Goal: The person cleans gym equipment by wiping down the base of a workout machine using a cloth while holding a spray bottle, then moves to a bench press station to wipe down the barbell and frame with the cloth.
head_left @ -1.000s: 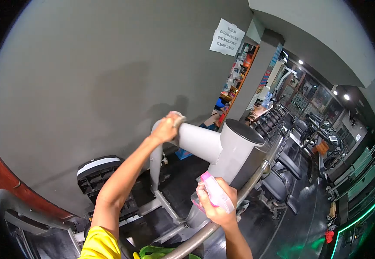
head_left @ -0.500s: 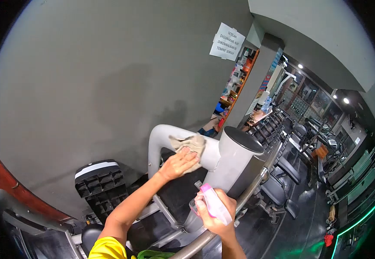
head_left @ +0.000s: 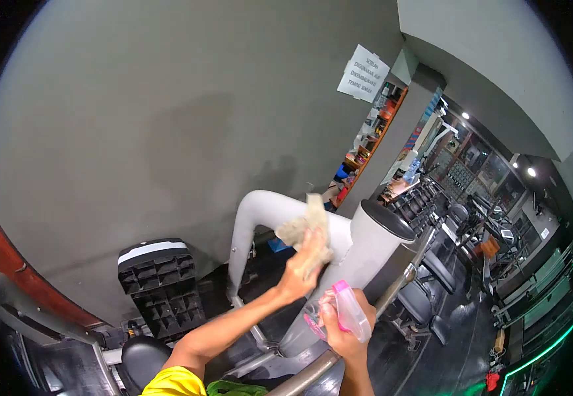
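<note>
My left hand (head_left: 302,270) grips a crumpled beige cloth (head_left: 314,221) in front of the thick light-grey tube (head_left: 270,203) of a gym machine. Part of the cloth sticks up above the tube; whether it presses on the surface I cannot tell. To the right, the tube joins a fat round column (head_left: 364,241) with a black cap (head_left: 387,220). My right hand (head_left: 347,340) is wrapped round a clear spray bottle with a pink top (head_left: 352,310), held below the column beside a metal bar (head_left: 399,284).
A black ribbed panel with a white band (head_left: 161,284) stands by the grey wall (head_left: 101,132). A paper sign (head_left: 364,72) hangs near a shelf of small items (head_left: 375,132). Dumbbells (head_left: 422,204) and padded benches (head_left: 418,300) stand farther right.
The view has shifted slightly, so the scene sits farther right. My left hand has moved lower, and the cloth is now bunched with an end sticking up. My right hand still holds the bottle.
</note>
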`<state>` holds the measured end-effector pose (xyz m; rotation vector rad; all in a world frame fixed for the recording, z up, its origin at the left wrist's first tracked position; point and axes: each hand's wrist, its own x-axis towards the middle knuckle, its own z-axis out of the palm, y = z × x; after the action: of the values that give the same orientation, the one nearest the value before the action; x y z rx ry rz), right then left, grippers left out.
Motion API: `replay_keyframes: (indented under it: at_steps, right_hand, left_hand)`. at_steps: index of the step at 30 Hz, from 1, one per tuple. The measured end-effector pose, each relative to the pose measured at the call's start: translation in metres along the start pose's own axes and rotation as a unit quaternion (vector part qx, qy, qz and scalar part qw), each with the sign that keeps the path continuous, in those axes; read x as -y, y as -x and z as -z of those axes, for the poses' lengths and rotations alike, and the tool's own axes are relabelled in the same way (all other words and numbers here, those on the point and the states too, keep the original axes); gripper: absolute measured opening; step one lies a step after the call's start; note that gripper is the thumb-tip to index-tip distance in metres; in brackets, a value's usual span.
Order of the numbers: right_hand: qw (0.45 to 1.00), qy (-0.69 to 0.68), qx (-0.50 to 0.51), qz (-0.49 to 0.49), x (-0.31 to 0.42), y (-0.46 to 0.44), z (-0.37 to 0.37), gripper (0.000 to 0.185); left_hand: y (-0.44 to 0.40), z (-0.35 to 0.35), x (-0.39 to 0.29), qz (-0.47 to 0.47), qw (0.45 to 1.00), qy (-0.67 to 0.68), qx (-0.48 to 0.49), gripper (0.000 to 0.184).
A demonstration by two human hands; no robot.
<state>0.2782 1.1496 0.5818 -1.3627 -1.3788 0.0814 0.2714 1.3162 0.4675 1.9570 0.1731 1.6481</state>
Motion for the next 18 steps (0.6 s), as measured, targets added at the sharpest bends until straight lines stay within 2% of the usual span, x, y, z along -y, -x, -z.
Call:
replay_keyframes:
  at_steps: [1,2,4,6,7,8,10,12,13,14,16,18]
  right_hand:
    - [1.000,-0.002,-0.005,-0.005,0.001,0.000,0.001,0.011]
    - [1.000,-0.003,-0.009,-0.011,0.000,0.001,0.001,0.011]
    - [0.999,-0.029,-0.024,-0.003,-0.002,0.001,-0.001,0.010]
    - [0.998,-0.045,-0.026,-0.035,-0.001,0.002,0.000,0.011]
    - [0.998,-0.041,-0.025,-0.036,-0.002,0.002,0.000,0.011]
    - [0.999,-0.022,-0.018,-0.019,-0.002,0.001,-0.001,0.012]
    - [1.000,0.000,-0.011,0.000,-0.003,0.000,0.000,0.012]
    - [1.000,-0.019,0.007,-0.001,-0.003,0.001,-0.001,0.013]
    - [1.000,-0.028,0.005,-0.011,-0.002,0.001,-0.001,0.013]
    - [0.999,-0.030,0.006,-0.011,-0.001,0.002,-0.001,0.013]
    - [0.998,-0.054,-0.007,-0.038,-0.001,0.002,-0.002,0.014]
    - [0.999,-0.041,-0.003,-0.009,-0.007,0.000,-0.001,0.015]
  left_hand:
    - [0.004,0.001,-0.010,-0.031,0.999,0.020,0.022,0.059]
    - [0.009,0.004,-0.009,-0.074,0.994,-0.009,0.075,0.061]
    - [0.029,-0.005,0.014,-0.111,0.982,-0.091,0.123,0.058]
    - [0.036,-0.001,0.047,-0.215,0.934,-0.218,0.186,0.060]
    - [0.031,0.007,0.058,-0.281,0.910,-0.256,0.165,0.057]
    - [0.039,0.012,0.079,-0.237,0.909,-0.244,0.242,0.056]
    - [0.030,0.032,0.102,-0.300,0.886,-0.256,0.245,0.056]
    - [0.031,0.052,0.115,-0.257,0.900,-0.267,0.231,0.055]
    - [0.036,0.061,0.118,-0.196,0.904,-0.299,0.233,0.048]
    - [0.041,0.068,0.121,-0.146,0.914,-0.306,0.223,0.058]
    - [0.041,0.068,0.106,-0.009,0.956,-0.247,0.161,0.068]
    - [0.047,0.048,0.103,0.065,0.982,-0.149,0.093,0.066]
